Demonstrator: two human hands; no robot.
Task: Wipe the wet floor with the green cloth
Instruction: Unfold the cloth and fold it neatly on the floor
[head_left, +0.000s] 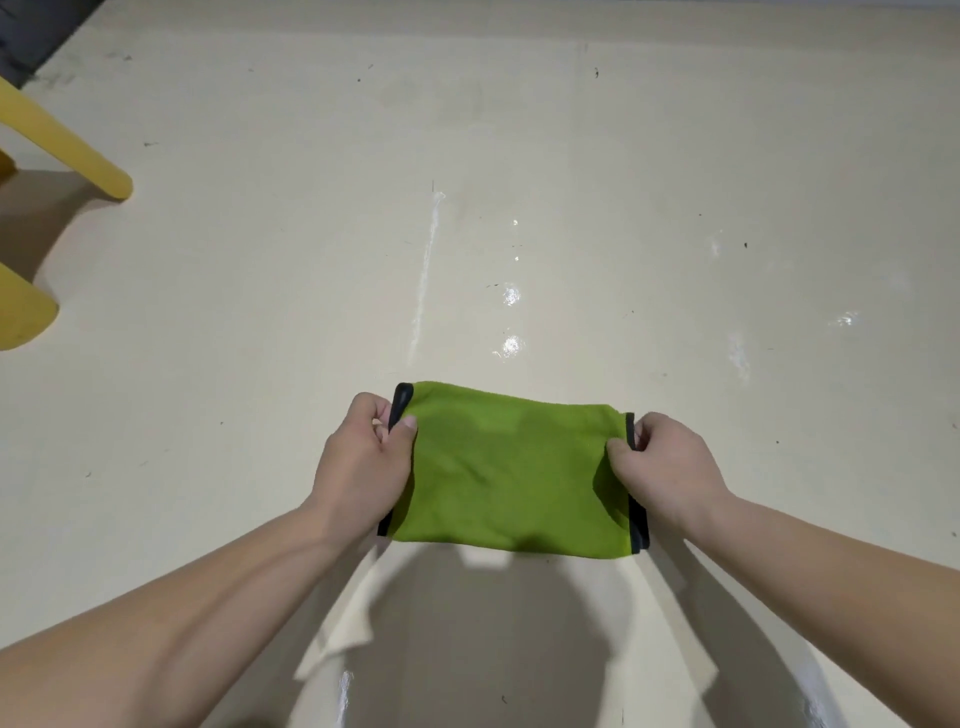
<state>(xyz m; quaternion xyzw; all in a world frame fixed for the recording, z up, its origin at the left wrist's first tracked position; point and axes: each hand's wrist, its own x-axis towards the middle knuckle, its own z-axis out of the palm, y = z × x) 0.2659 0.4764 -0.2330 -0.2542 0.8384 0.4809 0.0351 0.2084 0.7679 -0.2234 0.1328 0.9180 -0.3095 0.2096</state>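
A green cloth with dark edging is stretched flat between both hands above the cream floor. My left hand pinches its left edge near the top corner. My right hand pinches its right edge. The cloth looks folded into a rectangle and casts a shadow on the floor below it. Shiny wet patches and a pale streak lie on the floor just beyond the cloth, with more glints off to the right.
Two yellow furniture legs stand at the left edge. A dark strip marks the floor's far left corner. Small dark specks dot the floor.
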